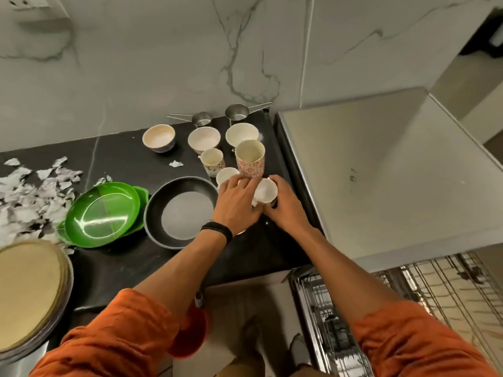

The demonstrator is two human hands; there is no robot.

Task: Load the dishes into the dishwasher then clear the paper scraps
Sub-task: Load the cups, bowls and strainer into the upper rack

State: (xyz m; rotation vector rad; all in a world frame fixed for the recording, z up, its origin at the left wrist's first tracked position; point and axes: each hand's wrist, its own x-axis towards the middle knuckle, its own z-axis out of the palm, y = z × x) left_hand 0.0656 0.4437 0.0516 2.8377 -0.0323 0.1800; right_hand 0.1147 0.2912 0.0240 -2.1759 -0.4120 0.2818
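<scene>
- Orange sleeves (pixel 117 341) nearest the lens, rolled to the elbow; black wristband (pixel 217 229) on the left wrist.
- Right hand (pixel 285 205): fingers curled round a white cup (pixel 265 190), gripping its right side.
- Left hand (pixel 236 202): fingers reach over the cup's left side and touch it; a pinch cannot be told.
- White cup: near the right edge of the black countertop (pixel 122 268), mouth up, long axis near upright.
- At 12 o'clock, touching or just beside it, a tall floral cup (pixel 250 157), upright; at 10 o'clock a small white cup (pixel 226 175) and a patterned cup (pixel 212 160).
- Farther toward 12: three bowls (pixel 204 138), then two steel measuring cups (pixel 236 111), handles pointing 9 and 2 o'clock.
- At 9 o'clock: dark pan (pixel 153 210), green plates (pixel 103 213), paper scraps (pixel 27 191).
- At 4 o'clock, below counter level, an open dishwasher rack (pixel 408 295).
- Marble wall (pixel 163 63) behind.
</scene>
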